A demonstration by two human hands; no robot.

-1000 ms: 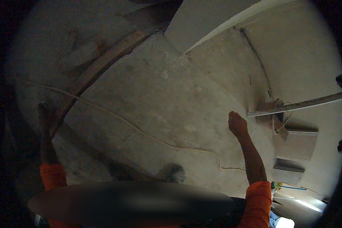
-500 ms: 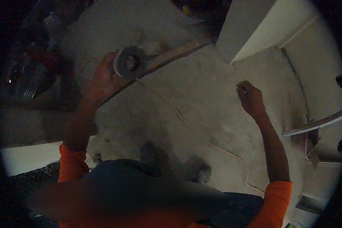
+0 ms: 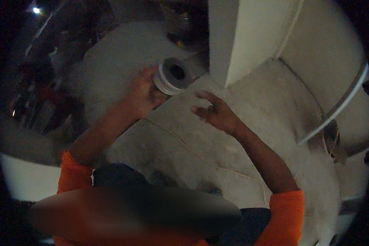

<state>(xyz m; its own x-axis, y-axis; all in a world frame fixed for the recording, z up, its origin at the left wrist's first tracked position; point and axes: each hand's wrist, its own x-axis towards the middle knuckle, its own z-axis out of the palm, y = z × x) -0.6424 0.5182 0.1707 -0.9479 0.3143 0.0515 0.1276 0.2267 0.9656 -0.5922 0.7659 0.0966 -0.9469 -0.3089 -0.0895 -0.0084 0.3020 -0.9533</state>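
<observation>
My left hand point(image 3: 144, 92) grips a grey-rimmed spool point(image 3: 167, 84) wound with pale cord or wire, its round end with a dark centre hole facing up. My right hand point(image 3: 219, 115) is just right of the spool, apart from it. Its thumb and forefinger are spread, and I see nothing between them; the other fingers are curled. A thin pale cord point(image 3: 174, 135) trails over the floor below both hands toward the lower right. Where its upper end meets the spool is not clear in the dim light.
A pale wall corner point(image 3: 233, 45) stands beyond my right hand. A curved white strip point(image 3: 336, 112) rises at the right. Dark clutter point(image 3: 49, 94) is at the left, beside the grey ledge or surface point(image 3: 123, 51) beyond my left hand. The concrete floor point(image 3: 250, 135) lies below.
My left hand has moved right with the spool, which is tilted differently. My right hand has come leftward to the spool, its closed fingers now apart. The view has shifted too.
</observation>
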